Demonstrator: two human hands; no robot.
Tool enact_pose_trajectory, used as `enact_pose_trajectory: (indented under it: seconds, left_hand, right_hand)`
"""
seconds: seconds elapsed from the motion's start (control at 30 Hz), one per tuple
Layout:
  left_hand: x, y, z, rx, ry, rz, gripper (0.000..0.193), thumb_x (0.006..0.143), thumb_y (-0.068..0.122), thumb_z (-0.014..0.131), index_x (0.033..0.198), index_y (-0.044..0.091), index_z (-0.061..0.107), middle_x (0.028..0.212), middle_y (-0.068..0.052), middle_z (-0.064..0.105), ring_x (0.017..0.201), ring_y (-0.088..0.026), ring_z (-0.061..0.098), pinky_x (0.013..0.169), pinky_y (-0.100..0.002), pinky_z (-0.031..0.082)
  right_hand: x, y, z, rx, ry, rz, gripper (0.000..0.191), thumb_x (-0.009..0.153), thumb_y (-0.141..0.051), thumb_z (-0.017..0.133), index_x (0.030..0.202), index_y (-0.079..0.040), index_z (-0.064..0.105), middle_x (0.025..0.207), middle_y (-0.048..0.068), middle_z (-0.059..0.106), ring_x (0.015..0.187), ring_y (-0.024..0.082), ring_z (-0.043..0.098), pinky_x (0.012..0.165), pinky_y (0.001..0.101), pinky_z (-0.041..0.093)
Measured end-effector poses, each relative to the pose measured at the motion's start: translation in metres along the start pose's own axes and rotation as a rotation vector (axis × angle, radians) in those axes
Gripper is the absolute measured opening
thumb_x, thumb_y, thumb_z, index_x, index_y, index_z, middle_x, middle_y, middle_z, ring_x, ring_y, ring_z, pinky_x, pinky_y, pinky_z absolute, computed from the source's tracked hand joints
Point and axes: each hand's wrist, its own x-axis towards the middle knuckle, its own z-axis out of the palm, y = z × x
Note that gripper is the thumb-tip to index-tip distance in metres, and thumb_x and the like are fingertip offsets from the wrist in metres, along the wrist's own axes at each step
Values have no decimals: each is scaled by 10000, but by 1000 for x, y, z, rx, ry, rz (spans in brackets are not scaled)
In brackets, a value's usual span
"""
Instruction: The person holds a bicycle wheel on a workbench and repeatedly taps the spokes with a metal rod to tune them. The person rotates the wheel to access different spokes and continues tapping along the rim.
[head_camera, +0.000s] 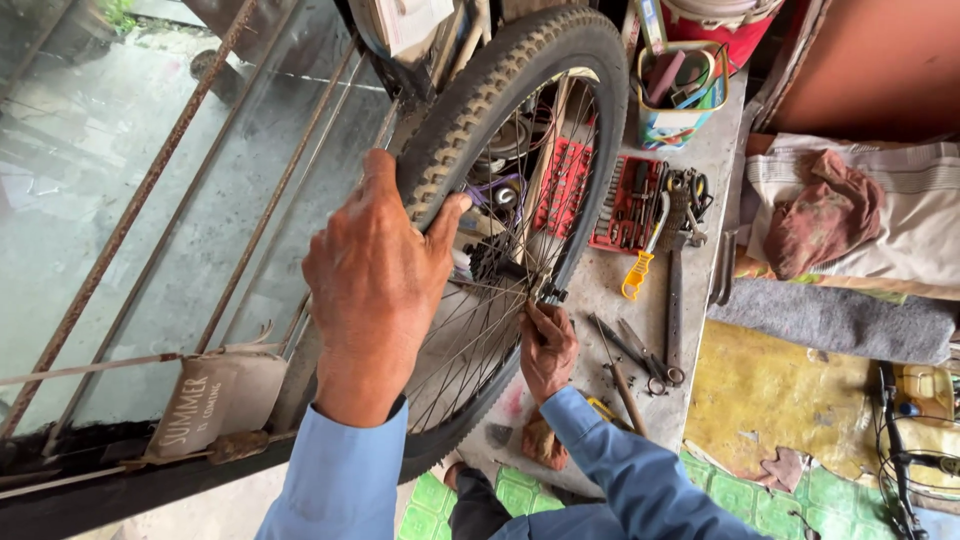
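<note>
Bicycle wheel (520, 120) stands upright on edge over the left part of the worktop (600, 290), knobby black tyre on, spokes and rear sprocket cluster (492, 262) visible. Left hand (375, 285) grips the tyre at its near-left arc, fingers wrapped over the tread, thumb on the inner side, clamped on it. Right hand (547, 350) is low, at the spokes just right of the hub, fingers pinched closed on a small dark tool (548, 294) that touches a spoke; exact grip on the spoke cannot be told. Both sleeves light blue.

On the worktop right of the wheel: red socket set tray (625, 205), yellow-handled tool (637, 275) just beside it, hammer-like tool with long dark handle (676, 310), pliers (630, 350) near the right hand, thin rod (625, 395) next to them. Tin can full of odds and ends (680, 95) at the far end of the worktop. Reddish rag (822, 215) on a striped cloth (900, 190) further right, grey blanket (830, 320) below it. Glass pane with rusty bars (150, 180) on the left. Green tiled floor (800, 500) at bottom.
</note>
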Motion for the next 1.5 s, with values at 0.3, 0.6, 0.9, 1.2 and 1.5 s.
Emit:
enact_pose_trajectory:
  seconds: [0.3,0.6,0.9,1.2,1.5]
  left_hand:
    - [2,9,1,8,44,63,487,896,367,798,1118,-3,572,923,-217,733,804,-430,724,620,-531,567]
    - [0,8,-2,12,26,44,471,917,365,784,1133,3,575,899,-199,745,816,-419,727,647,-543,561]
    - [-1,9,-2,36,34,31,565,885,395,789,1200,-13,556,920,-203,744,792,-397,742,652,-527,574]
    - [-4,8,1,77,61,55,492,885,393,796,1108,18,569,908,-187,740,804,-412,735,654,-550,562]
    - [-3,0,0,79,88,90,623,879,382,804,1231,-68,557,840,-197,743,747,-363,752,624,-509,575]
  right_hand:
    - [0,5,-3,7,7,74,201,942,-63,722,1141,-54,746,974,93,719,796,213,675,687,316,534]
    - [1,4,-2,-72,21,-1,182,947,-43,711,1125,-44,751,963,117,696,770,233,671,676,336,527]
    - [4,14,-24,-141,-123,-128,168,925,-36,704,1081,-56,762,974,101,726,717,207,706,581,313,584]
    - [-6,5,-19,-123,-47,-406,267,964,-5,658,1219,-56,721,1076,147,693,887,257,699,708,345,589]
    - [-2,13,-23,630,-258,840,210,966,-64,646,1155,-10,716,867,103,734,719,177,654,588,313,539]
